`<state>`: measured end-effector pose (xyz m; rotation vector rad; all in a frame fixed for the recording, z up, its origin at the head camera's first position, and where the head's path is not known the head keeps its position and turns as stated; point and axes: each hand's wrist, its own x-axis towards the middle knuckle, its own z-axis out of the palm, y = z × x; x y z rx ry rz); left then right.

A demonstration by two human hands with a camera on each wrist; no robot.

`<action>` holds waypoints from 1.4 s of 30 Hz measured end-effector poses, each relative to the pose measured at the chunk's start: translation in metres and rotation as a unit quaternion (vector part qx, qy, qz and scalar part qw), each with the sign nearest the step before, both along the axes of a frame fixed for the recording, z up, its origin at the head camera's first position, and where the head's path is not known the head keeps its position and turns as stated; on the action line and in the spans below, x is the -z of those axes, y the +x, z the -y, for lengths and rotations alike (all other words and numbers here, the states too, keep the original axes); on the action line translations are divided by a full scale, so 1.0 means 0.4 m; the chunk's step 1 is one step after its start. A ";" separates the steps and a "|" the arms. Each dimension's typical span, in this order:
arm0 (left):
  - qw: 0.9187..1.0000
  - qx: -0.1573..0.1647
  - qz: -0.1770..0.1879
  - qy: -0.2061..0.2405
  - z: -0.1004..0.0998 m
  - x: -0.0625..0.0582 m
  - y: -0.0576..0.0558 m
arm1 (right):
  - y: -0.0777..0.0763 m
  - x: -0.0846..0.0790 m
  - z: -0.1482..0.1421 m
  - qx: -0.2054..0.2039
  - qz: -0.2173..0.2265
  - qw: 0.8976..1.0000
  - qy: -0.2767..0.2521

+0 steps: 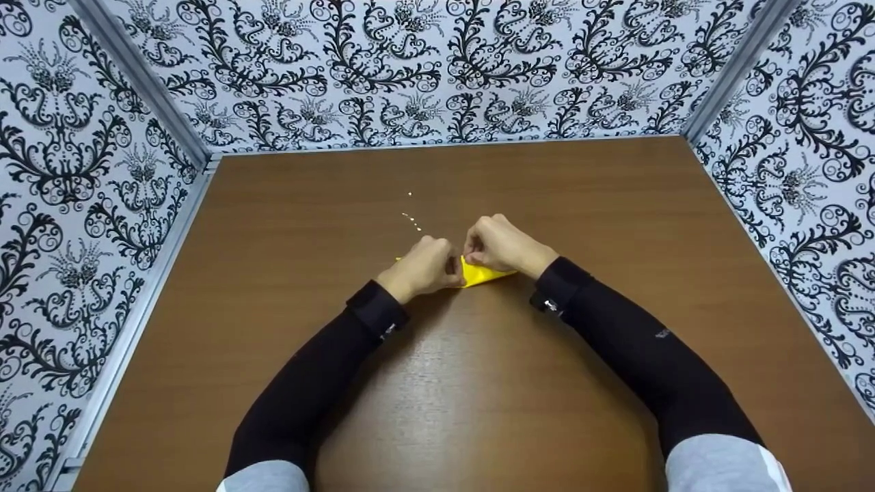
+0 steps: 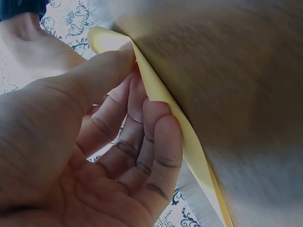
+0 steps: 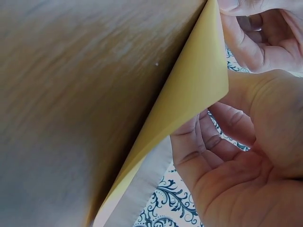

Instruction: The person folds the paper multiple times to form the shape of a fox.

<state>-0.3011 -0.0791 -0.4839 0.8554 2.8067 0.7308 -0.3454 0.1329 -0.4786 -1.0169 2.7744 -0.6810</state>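
A folded sheet of yellow paper (image 1: 484,273) lies on the brown table, partly covered by both hands in the head view. My left hand (image 1: 424,265) pinches the paper's near edge between thumb and fingers; in the left wrist view the yellow paper (image 2: 154,85) runs past the thumb tip and bent fingers. Just to the right, my right hand (image 1: 502,242) pinches a raised corner of the paper. The right wrist view shows this yellow flap (image 3: 199,80) standing up from the table, with the thumb and curled fingers at its corner. Much of the sheet's far side is hidden.
Several small white scraps (image 1: 413,220) lie on the wooden table (image 1: 307,205) beyond the left hand. Patterned black-and-white panels (image 1: 437,68) with grey metal posts (image 1: 143,82) enclose the table at the back and both sides.
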 end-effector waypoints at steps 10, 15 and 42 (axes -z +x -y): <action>1.000 0.025 -0.007 0.006 0.010 -0.002 0.002 | -0.003 0.002 -0.002 -0.003 0.003 1.000 0.000; 0.999 0.033 -0.008 -0.002 0.011 -0.005 0.003 | -0.001 0.002 -0.003 -0.001 0.010 1.000 -0.002; 0.996 -0.015 0.083 -0.022 0.085 -0.005 0.001 | 0.003 0.003 0.001 0.012 0.022 1.000 -0.005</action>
